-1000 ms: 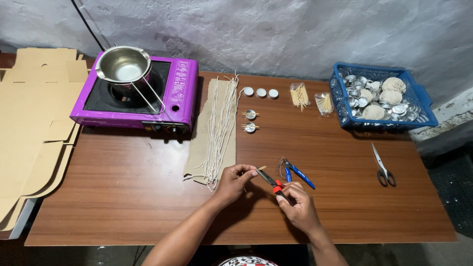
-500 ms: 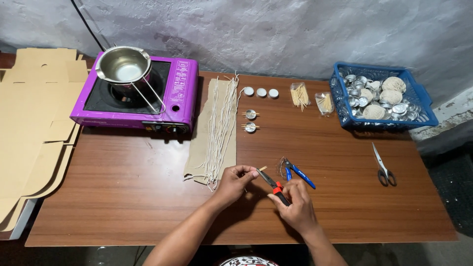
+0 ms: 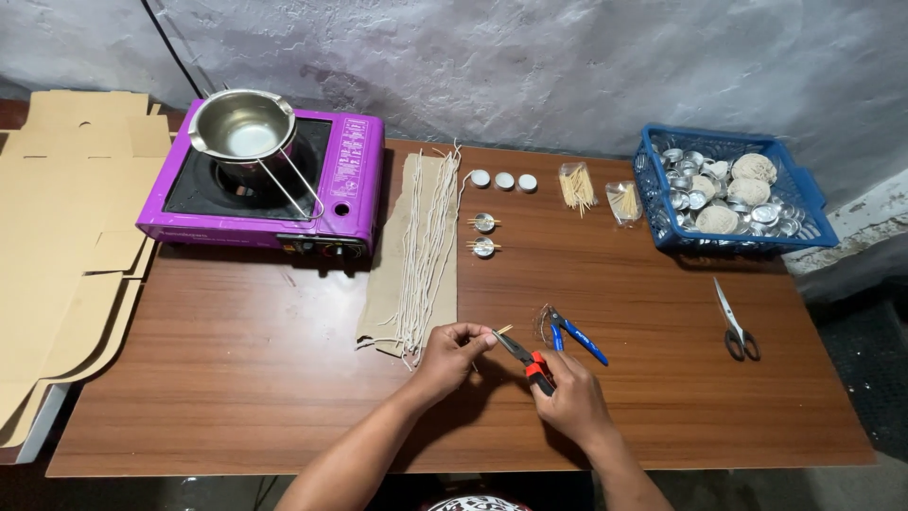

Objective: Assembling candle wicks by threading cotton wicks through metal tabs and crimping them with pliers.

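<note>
Low centre of the frame, both hands meet over the desk (image 3: 236, 378). The left hand (image 3: 452, 352) is pinched shut on a small pale stick (image 3: 502, 329), holding it out to the right. The right hand (image 3: 567, 397) is wrapped closed around the red-handled pliers (image 3: 526, 355), whose long axis runs up and to the left, nose pointing straight at the stick. The tip sits right at the stick's end; whether it actually bites, I cannot tell. So the stick lies just upper left of the right hand, and the left hand is the nearer one.

Just right of the stick, blue-handled pliers (image 3: 573, 334) lie on the desk. Upper centre, two small clear packets (image 3: 575, 184) of sticks lie flat beside a blue basket (image 3: 806, 203). Far left, tan flattened cardboard (image 3: 57, 218) lies beside a purple stove (image 3: 350, 180).
</note>
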